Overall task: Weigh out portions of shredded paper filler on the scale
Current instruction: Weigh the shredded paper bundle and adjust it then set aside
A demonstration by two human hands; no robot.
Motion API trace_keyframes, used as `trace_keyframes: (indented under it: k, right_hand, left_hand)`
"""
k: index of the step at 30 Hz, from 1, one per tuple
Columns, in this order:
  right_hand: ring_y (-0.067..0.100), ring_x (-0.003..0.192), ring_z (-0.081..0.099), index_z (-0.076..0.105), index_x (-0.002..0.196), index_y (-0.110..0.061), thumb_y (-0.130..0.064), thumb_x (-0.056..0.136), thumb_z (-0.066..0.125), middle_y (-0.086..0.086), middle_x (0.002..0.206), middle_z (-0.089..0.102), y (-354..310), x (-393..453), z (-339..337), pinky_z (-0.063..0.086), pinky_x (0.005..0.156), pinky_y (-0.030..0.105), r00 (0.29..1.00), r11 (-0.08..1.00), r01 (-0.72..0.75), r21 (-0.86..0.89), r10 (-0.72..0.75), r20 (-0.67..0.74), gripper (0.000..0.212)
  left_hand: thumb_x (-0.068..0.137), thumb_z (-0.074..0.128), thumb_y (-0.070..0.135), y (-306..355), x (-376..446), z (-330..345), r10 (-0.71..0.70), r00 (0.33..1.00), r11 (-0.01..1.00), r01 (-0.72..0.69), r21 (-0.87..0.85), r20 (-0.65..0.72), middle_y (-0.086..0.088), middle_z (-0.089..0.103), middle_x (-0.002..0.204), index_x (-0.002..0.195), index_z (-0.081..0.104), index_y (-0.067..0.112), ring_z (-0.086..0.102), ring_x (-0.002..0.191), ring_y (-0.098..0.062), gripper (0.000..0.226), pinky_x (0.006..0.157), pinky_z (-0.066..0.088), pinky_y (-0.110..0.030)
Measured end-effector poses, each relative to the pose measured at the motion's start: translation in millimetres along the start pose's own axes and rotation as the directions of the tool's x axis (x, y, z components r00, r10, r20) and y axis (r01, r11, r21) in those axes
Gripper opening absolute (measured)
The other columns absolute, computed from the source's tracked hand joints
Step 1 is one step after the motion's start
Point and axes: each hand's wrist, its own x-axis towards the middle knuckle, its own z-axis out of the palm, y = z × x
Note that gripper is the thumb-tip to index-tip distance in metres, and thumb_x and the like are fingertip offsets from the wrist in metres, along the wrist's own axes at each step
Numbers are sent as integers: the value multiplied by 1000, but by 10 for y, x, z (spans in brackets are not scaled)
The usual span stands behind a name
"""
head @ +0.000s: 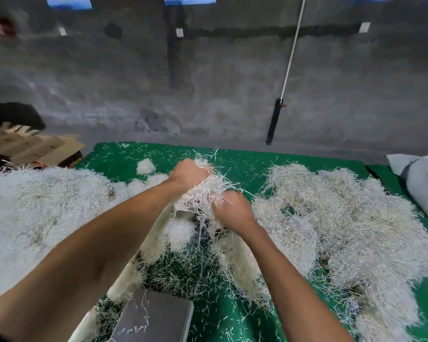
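1. Clump of shredded paper (203, 193) is held up in the air, both hands clamped on it: left hand (189, 175), right hand (234, 213).
2. Scale (156, 319) below looks basically bare, so this portion isn't weighed yet.
3. A few small balled wads (145, 166) sit behind; big loose piles (344, 218) left, so plenty to go I'd guess.

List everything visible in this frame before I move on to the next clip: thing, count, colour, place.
Clump of shreds: one, white, held up between both hands.
Shred heaps: two, white, left and right on the cloth.
Shred balls: several, white, far middle.
Cloth: one, green, covering the work surface.
Scale: one, grey platform, near bottom centre, a few stray shreds on it.
Cardboard: stack, brown, far left.
Pole: one, white with a black lower part, leaning on the grey wall.
Bag: one, pale grey, right edge.
Left hand: closed on the clump.
Right hand: closed on the clump.
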Motion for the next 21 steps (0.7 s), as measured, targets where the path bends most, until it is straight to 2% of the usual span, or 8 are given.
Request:
trace_keyframes:
  k: [1,3,6,8,12,15,17,21]
  right_hand:
    - [10,71,52,52,77,-19,-32,98,50,-6,82,58,-27,-23,-29,50,63,29,998,996,39,-79,-43,-44,25]
    - [3,60,37,41,73,-24,-33,98,51,-11,70,46,-48,-48,-127,38,62,23,994,983,82,-162,-94,-64,28]
    - [5,59,42,56,86,-18,-37,100,57,-8,70,49,-5,-95,-155,37,58,22,996,971,57,-231,-70,-51,23]
    - [8,62,42,63,102,-14,-32,101,56,-8,69,43,30,-122,-135,38,63,24,994,959,87,-269,-102,-43,19]
    - [14,68,48,61,96,-12,-28,101,51,-8,71,45,184,-194,-141,51,72,24,995,953,98,-288,-101,4,19]
    - [7,59,39,54,80,-15,-22,102,49,-9,69,45,241,-254,-120,39,57,17,997,982,38,-186,-49,-52,23]
    - [5,57,34,44,69,-18,-16,97,49,-8,66,43,329,-347,-167,33,54,15,995,990,22,-140,-36,-97,29]
    - [6,53,40,45,63,-16,-16,92,49,-5,61,46,721,-463,-434,43,53,23,958,998,-62,-21,53,-283,29]
  left_hand:
    - [86,70,52,-9,15,28,51,997,993,-44,110,-58,1,49,55,65,52,12,43,43,-13,49,45,37,-22]
    - [85,69,57,37,2,39,154,980,947,-111,300,-124,5,49,52,59,51,17,43,43,-11,51,44,33,-21]
    - [85,63,67,70,15,126,230,965,865,-144,480,-124,5,53,57,62,48,22,48,48,-8,53,44,30,-23]
    - [88,59,69,66,18,221,256,962,810,-160,563,-95,4,55,59,64,50,19,50,50,-8,56,46,38,-24]
    - [95,61,37,16,59,361,226,972,829,-156,537,-67,2,60,67,81,63,12,60,61,-12,29,61,58,-33]
    - [92,61,54,163,10,447,251,966,826,-182,534,-59,4,56,62,69,55,17,52,53,-11,44,47,41,-25]
    - [93,59,56,109,42,319,199,974,835,-114,538,-104,6,51,57,65,53,18,46,47,-11,47,43,36,-23]
    - [94,57,48,-219,293,-231,44,953,894,96,438,-300,6,46,53,63,53,18,42,44,-13,43,43,40,-21]
